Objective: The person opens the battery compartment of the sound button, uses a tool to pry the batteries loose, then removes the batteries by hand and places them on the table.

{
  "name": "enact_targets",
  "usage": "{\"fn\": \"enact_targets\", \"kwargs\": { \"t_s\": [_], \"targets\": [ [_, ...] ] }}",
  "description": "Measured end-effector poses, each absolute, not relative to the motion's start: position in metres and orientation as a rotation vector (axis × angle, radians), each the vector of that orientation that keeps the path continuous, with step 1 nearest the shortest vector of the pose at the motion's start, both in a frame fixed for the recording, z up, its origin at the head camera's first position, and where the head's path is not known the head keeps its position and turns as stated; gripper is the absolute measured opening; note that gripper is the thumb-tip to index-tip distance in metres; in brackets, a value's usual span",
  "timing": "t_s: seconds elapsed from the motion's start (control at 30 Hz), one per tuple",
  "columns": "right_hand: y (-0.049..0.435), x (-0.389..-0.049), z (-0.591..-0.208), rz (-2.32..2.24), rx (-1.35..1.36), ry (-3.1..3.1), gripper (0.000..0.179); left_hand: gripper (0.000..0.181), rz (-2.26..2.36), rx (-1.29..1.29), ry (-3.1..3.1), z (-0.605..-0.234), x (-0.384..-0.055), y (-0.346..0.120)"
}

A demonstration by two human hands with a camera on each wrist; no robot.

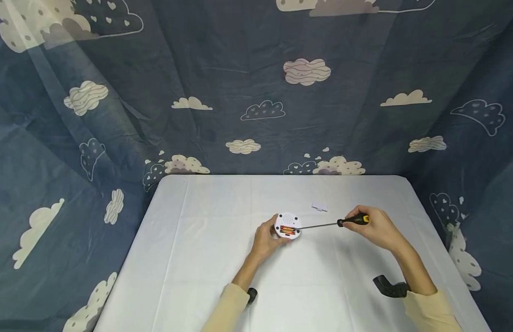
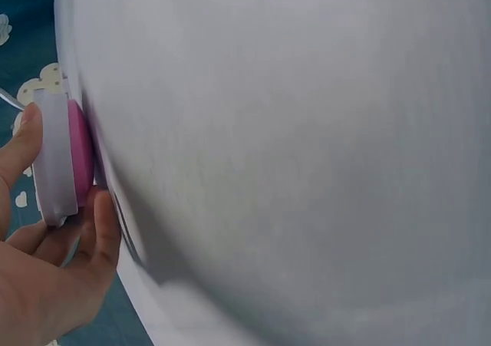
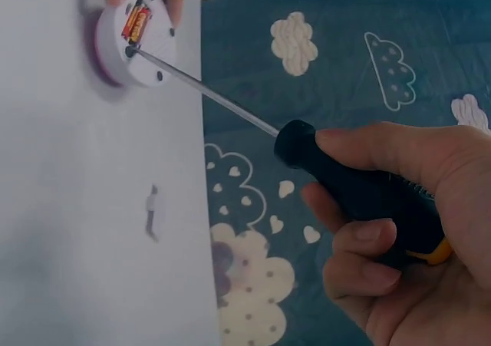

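My left hand (image 1: 265, 240) grips a round white device (image 1: 288, 218) by its edge, thumb on one side and fingers on the other. Its back shows speaker holes, dark round spots near the rim and an uncovered compartment with orange-and-black batteries (image 1: 287, 229). The left wrist view reveals a pink front (image 2: 81, 154) on the device. In my right hand (image 1: 380, 229) is a screwdriver (image 3: 345, 179) with a black-and-yellow handle. Its long metal shaft points left, and the tip meets the device at a dark spot beside the batteries, as the right wrist view shows.
A small white battery cover (image 1: 319, 207) lies on the white-covered table (image 1: 215, 207), behind and to the right of the device. Dark blue cloth (image 1: 240, 46) with cloud prints hangs behind the table and at both sides. Black mounts sit on both wrists.
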State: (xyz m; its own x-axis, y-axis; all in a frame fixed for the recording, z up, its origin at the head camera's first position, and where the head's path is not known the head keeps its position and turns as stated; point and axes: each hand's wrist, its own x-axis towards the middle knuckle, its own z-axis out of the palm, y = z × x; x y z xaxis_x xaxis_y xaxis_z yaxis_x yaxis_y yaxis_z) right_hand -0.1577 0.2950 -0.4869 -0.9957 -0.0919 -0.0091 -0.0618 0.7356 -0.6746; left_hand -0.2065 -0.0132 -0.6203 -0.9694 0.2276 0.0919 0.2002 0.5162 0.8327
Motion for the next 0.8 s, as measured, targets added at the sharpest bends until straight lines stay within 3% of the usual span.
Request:
{"fn": "enact_targets", "kwargs": {
  "t_s": [0.3, 0.8],
  "targets": [
    [0.305, -0.17, -0.498, -1.215, -0.096, 2.773, 0.023, 0.092, 1.488, 0.425, 2.658, -0.622, -0.214, -0.018],
    [0.332, -0.156, -0.556, -1.595, 0.044, 2.582, 0.034, 0.091, 1.517, 0.378, 2.642, -0.624, -0.217, -0.02]
  ]
}}
